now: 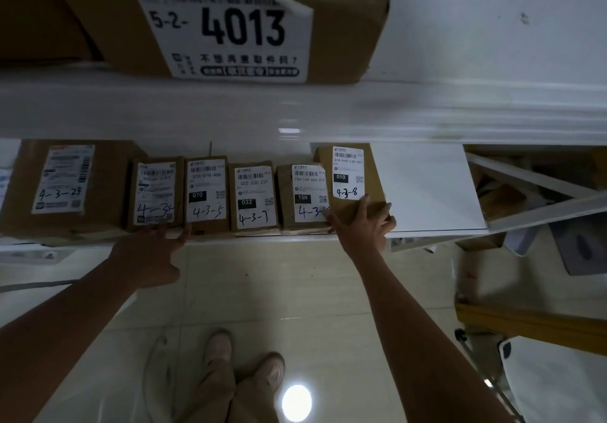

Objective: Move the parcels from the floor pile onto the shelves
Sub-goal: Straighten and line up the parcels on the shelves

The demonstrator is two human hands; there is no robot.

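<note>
A row of several small brown parcels stands on the white shelf (pixel 427 192), labels facing me. My right hand (pixel 364 225) grips the lower front of the rightmost parcel marked 4-3-8 (pixel 348 173), which stands a little taller and further back than the parcel beside it (pixel 305 192). My left hand (pixel 154 251) is at the shelf's front edge, its spread fingers touching the bottoms of the parcels marked 4-3-4 (pixel 154 189) and 4-3-5 (pixel 205 189). A larger parcel marked 4-3-24 (pixel 62 179) ends the row on the left.
On the upper shelf (pixel 295 107) sits a big carton labelled 5-2-4013 (pixel 230 21). Bare white shelf surface lies right of the held parcel. Boxes and bags (pixel 542 225) lie on the tiled floor at right, behind the shelf frame. My feet (pixel 246 360) are below.
</note>
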